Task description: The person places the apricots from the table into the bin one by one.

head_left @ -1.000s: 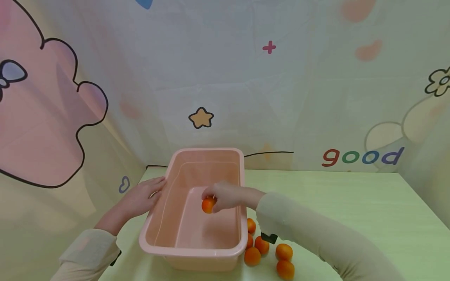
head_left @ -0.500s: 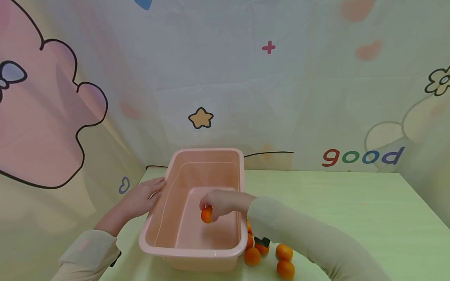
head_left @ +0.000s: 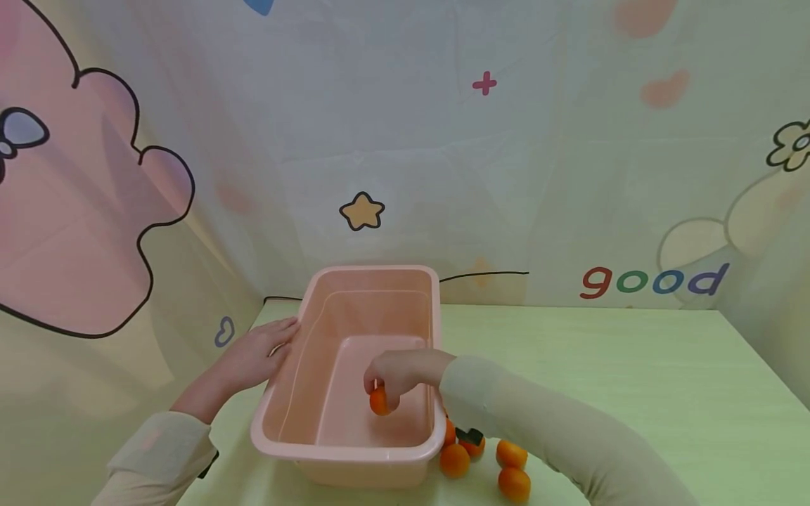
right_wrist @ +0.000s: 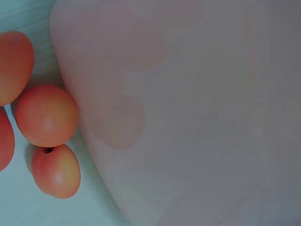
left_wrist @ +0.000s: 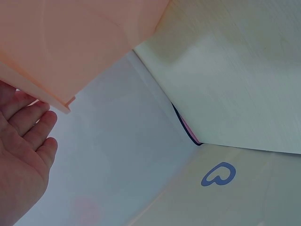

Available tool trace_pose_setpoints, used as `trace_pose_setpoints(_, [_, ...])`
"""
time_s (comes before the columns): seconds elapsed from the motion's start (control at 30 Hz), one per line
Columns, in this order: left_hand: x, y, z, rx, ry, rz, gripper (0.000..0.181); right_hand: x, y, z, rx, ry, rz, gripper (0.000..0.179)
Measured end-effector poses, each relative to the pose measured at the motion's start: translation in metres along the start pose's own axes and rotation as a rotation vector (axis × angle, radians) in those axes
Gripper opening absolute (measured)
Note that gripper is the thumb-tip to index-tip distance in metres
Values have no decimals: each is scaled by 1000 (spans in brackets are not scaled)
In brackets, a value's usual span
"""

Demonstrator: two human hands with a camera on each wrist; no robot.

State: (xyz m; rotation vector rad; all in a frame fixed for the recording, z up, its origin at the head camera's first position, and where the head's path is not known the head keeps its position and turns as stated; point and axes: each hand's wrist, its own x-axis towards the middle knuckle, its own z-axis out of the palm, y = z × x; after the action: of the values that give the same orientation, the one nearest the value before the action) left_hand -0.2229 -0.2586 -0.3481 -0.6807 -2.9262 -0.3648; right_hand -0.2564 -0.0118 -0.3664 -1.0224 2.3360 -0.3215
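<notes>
Orange and round, a small smooth fruit (head_left: 380,401) sits in the right hand (head_left: 397,374), over the floor of a deep, pale-pink plastic basin (head_left: 344,454) with a rectangular shape and rounded corners. It lies directly beneath the right hand's downturned fingers, pinched between them and the thumb, and shows no clear long axis. Whether its underside touches the basin floor cannot be told. That hand reaches in across the basin's right rim, so it is much the nearer; the left hand (head_left: 254,353) is well apart, its loosely extended fingers resting against the outside of the left rim and holding no fruit.

Outside the basin, near its right front corner, more round orange fruits (head_left: 454,461) lie on the pale green worktop (head_left: 607,393), some beneath the right sleeve (head_left: 538,411). The right wrist view shows one just beside the basin wall, but not the fingers.
</notes>
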Motion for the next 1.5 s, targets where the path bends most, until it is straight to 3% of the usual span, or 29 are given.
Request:
trace_pose_setpoints(0.17, [1, 0, -1, -1, -4, -1, 41, -1, 0, -1, 0, -11, 11, 32])
trace_pose_setpoints(0.33, [2, 0, 0, 4, -10, 5, 42, -5, 1, -6, -16, 52, -16, 32])
trace_pose_setpoints(0.6, [0, -1, 1, 14, 6, 6, 41, -30, 9, -35, 204, 187, -85, 30])
trace_pose_setpoints(0.93, [0, 2, -1, 4, -2, -3, 41, -73, 49, -51, 254, 439, -133, 26])
trace_pose_setpoints(1.17, [0, 2, -1, -2, -3, -2, 41, -87, 85, -48, 266, 602, -158, 20])
trace_pose_setpoints(1.27, [0, 2, -1, 0, -3, -5, 41, -88, 100, -40, 263, 594, -106, 23])
trace_pose_setpoints(1.5, [0, 2, -1, -5, -4, -15, 41, -84, 122, -14, 314, 397, 11, 27])
